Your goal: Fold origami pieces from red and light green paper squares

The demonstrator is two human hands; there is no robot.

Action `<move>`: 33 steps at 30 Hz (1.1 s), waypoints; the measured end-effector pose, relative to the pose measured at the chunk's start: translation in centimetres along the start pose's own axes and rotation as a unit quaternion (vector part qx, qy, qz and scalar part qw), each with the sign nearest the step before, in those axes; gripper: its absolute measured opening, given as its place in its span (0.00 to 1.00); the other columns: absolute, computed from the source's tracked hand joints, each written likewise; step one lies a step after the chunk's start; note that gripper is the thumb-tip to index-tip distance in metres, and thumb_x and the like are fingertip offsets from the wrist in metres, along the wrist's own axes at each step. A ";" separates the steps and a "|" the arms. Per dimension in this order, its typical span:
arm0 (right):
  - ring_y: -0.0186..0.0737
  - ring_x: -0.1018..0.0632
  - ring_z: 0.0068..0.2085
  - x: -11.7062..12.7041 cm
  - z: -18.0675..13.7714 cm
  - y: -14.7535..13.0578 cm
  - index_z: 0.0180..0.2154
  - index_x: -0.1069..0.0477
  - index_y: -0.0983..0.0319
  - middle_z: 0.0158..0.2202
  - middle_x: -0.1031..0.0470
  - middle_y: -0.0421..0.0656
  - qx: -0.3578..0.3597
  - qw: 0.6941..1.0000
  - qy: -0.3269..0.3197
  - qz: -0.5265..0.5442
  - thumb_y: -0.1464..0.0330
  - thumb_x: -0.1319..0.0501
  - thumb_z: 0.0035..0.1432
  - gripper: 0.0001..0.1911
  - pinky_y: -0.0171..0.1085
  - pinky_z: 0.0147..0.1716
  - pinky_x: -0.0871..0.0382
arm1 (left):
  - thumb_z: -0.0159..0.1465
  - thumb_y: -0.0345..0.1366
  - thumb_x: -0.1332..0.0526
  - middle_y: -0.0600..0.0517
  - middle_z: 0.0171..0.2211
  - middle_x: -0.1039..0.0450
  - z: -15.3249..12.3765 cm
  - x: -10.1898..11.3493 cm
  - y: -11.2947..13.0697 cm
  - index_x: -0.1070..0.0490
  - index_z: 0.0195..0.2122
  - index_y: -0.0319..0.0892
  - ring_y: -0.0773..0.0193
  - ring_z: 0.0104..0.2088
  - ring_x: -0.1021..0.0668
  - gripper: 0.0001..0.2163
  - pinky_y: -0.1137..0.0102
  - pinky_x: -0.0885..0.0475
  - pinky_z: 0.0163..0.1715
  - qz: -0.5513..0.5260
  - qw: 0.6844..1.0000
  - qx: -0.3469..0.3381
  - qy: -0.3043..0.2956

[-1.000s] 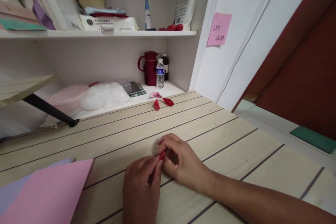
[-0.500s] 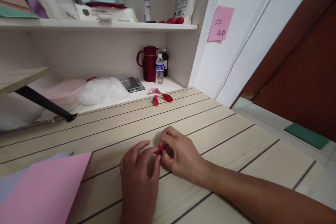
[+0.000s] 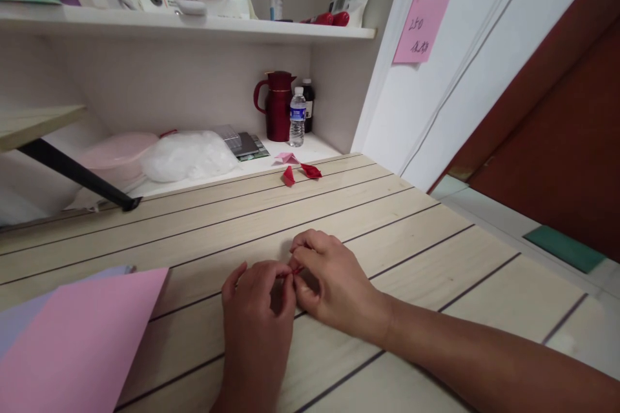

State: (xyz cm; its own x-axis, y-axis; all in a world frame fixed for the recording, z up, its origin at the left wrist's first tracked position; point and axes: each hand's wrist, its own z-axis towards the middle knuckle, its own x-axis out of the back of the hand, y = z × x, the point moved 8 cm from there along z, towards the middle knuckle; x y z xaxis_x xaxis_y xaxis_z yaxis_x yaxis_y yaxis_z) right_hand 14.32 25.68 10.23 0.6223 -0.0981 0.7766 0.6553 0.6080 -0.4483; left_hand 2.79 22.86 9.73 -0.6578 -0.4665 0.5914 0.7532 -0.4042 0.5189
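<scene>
Between my fingertips, just above the striped wooden tabletop (image 3: 208, 226), is a small piece of red folded paper (image 3: 296, 270), mostly hidden by the fingers. My left hand (image 3: 259, 303) pinches its left end between thumb and forefinger. From the other side my right hand (image 3: 334, 284) grips it with thumb and bent fingers; the two hands nearly touch. Farther back on the table lie two red folded paper pieces (image 3: 310, 171), one upright and pointed, the other flatter. Behind them rests a pink folded paper piece (image 3: 287, 158).
Pink and lilac paper sheets (image 3: 82, 335) lie at the left. Behind the table, a white shelf holds a dark red jug (image 3: 279, 106), a water bottle (image 3: 297, 117), a dark bottle and a white fluffy bag (image 3: 191, 156). A black bracket (image 3: 80, 174) slants down at the left.
My left thumb and forefinger have closed in on the red paper, so less of it shows. The camera view has tilted slightly downward.
</scene>
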 end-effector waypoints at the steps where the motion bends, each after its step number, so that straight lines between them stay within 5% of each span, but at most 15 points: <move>1: 0.44 0.27 0.42 0.1 0.0 0.0 0.35 0.28 0.60 0.43 0.28 0.45 -0.002 1.000 0.004 0.005 0.74 0.41 0.50 0.09 0.41 0.43 0.34 | 0.61 0.28 0.41 0.57 0.30 0.22 0.0 0.0 -0.1 0.29 0.33 0.48 0.62 0.32 0.21 0.06 0.57 0.35 0.47 -0.008 1.000 0.008 -0.003; 7: 0.43 0.27 0.42 0.1 0.1 0.1 0.35 0.28 0.59 0.42 0.27 0.44 -0.007 1.000 0.006 0.020 0.75 0.41 0.49 0.09 0.41 0.43 0.34 | 0.59 0.30 0.41 0.58 0.28 0.23 0.1 -0.3 -1.1 0.28 0.31 0.48 0.63 0.29 0.22 0.05 0.63 0.31 0.40 -0.049 0.997 0.056 -0.016; 33: 0.40 0.27 0.34 -0.2 0.2 0.4 0.32 0.30 0.60 0.30 0.25 0.40 -0.041 0.999 -0.023 0.001 0.73 0.40 0.53 0.03 0.37 0.37 0.38 | 0.57 0.30 0.40 0.56 0.28 0.22 0.2 -0.5 -1.3 0.27 0.29 0.46 0.61 0.31 0.21 0.04 0.59 0.30 0.43 -0.028 0.996 0.079 -0.025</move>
State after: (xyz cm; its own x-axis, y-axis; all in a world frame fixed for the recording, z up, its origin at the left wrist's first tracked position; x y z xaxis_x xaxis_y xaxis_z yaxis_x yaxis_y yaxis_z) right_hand 14.36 26.09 10.01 0.6043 -0.0598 0.7945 0.6885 0.5409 -0.4830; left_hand 2.14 23.77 8.89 -0.7005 -0.4051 0.5876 0.7086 -0.2970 0.6400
